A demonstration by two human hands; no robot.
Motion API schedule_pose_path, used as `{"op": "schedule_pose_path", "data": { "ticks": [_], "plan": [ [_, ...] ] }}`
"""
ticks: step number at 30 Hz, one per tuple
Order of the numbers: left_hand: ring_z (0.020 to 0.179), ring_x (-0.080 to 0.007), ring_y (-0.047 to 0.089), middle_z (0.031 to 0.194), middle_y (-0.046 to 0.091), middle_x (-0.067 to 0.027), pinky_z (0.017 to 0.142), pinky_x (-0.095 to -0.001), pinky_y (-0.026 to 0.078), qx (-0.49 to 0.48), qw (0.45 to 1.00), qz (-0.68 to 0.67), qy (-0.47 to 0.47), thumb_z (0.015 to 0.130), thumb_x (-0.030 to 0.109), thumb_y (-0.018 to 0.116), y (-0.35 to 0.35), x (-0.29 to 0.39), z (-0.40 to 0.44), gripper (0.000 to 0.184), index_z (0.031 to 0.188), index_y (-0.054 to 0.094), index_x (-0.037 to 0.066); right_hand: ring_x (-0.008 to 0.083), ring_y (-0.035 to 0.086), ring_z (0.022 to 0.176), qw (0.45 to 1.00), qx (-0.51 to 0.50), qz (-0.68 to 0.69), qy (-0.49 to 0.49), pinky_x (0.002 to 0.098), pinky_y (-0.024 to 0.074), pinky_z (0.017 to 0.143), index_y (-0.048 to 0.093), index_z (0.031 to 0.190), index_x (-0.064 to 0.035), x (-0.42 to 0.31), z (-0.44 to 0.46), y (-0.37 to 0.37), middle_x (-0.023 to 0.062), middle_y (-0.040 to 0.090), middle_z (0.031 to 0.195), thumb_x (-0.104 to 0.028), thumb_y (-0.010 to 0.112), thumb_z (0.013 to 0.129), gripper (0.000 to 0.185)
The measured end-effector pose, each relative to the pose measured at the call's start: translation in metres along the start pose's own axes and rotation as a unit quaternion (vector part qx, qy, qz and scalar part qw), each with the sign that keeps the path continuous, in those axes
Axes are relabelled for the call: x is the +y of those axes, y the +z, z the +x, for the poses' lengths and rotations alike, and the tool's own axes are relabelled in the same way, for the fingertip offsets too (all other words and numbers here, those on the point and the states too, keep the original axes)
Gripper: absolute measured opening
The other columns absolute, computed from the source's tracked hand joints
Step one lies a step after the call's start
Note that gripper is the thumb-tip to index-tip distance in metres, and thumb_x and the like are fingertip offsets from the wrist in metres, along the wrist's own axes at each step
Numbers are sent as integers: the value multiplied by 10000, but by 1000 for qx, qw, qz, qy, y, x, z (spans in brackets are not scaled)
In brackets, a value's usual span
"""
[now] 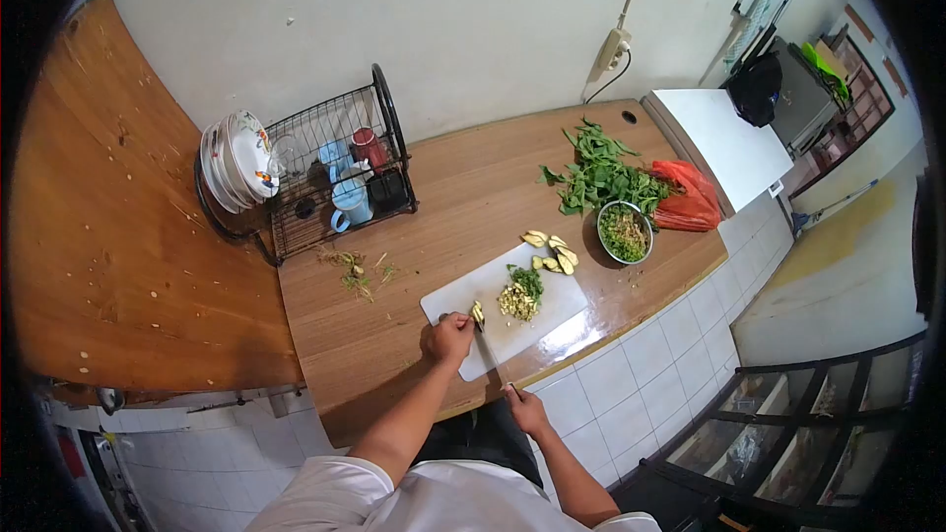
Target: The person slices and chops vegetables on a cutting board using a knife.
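Observation:
On the white cutting board (458, 294), my left hand (451, 337) is closed, its fingertips holding a dark-skinned, pale-fleshed eggplant piece (478, 313). My right hand (528, 412) grips a knife (492, 357) by its handle near the table's front edge. The blade reaches over the board to the piece, close to my left fingers; whether it touches the flesh is hard to see. To the right lies a heap of diced eggplant (515, 304), with chopped greens (527, 281) beside it. Several larger eggplant pieces (558, 254) rest at the board's far right corner.
A metal bowl (625, 232) of chopped vegetables stands right of the board. Behind it are leafy greens (603, 169) and a red plastic bag (687, 199). At the back left, a black dish rack (286, 209) holds plates and cups. Trimmings (357, 274) lie before it.

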State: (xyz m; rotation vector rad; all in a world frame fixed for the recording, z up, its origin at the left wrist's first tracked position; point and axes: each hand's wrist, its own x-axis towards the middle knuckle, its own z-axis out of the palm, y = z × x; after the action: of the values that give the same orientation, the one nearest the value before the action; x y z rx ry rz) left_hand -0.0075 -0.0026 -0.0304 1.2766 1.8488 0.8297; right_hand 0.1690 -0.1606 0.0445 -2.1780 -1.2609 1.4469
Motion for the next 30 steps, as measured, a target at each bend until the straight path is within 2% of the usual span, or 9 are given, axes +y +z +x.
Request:
{"op": "schedule_pose_path", "data": {
  "ticks": [3,5,6,8,11,16,18,25,30],
  "plan": [
    [676,-186,707,817,762,-78,642,-336,533,10,1000,-5,21,886,232,731,2,0,5,175,946,744,68,413,688,1012,997,-55,0,56,434,510,906,700,1131,21,-13,8,0,292,704,1009,-575,465,1011,651],
    [763,-215,735,851,769,-45,683,-365,552,-17,999,28,-18,839,281,759,0,0,8,163,917,767,139,453,670,1012,989,75,5,-126,465,500,912,700,1085,25,9,34,27,302,698,1002,-583,437,1012,667],
    [763,-215,735,851,769,-45,683,-365,552,-24,999,33,-17,839,281,759,-9,11,1,163,917,767,139,453,670,1012,990,76,10,-120,465,500,912,700,1085,25,1,39,27,302,698,1002,-583,437,1012,667],
    [741,-211,730,845,767,-51,680,-355,551,-4,998,62,-12,843,267,755,-35,59,-13,159,907,765,122,465,653,1047,998,-22,-30,-44,477,495,927,699,1078,18,-33,58,11,312,689,1029,-603,412,1007,688],
    [726,-199,729,850,767,-54,679,-350,551,-11,997,65,-31,845,259,752,-42,73,-17,165,925,763,115,455,651,1071,998,-24,-48,-33,470,494,944,696,1107,15,-39,51,13,319,681,1050,-624,406,1000,711],
    [737,-193,727,856,767,-26,682,-359,551,-20,993,114,-18,843,292,763,-34,52,-12,183,966,758,157,486,630,1083,997,35,-22,-60,488,493,958,690,1145,12,15,4,18,320,679,1063,-649,389,995,742],
    [847,-220,741,919,772,-18,753,-356,567,-28,993,110,-34,863,365,723,-36,53,-13,244,1000,752,164,479,628,1090,996,7,-88,0,502,496,956,700,1152,-21,19,-3,10,308,681,1076,-674,374,988,748],
    [859,-222,738,923,771,-25,773,-366,565,-25,996,85,-9,863,354,718,-36,45,-12,257,1018,744,150,442,663,1036,989,16,-145,-36,512,518,905,724,1073,-73,-6,0,-37,274,704,1022,-712,371,969,738],
    [884,-200,732,974,765,-42,807,-353,551,-57,991,105,-61,879,355,705,-38,54,-9,278,1061,730,146,371,706,937,983,24,-165,-70,490,549,796,729,1090,-132,-45,-10,-79,182,736,941,-705,421,953,665]
  ]
}}
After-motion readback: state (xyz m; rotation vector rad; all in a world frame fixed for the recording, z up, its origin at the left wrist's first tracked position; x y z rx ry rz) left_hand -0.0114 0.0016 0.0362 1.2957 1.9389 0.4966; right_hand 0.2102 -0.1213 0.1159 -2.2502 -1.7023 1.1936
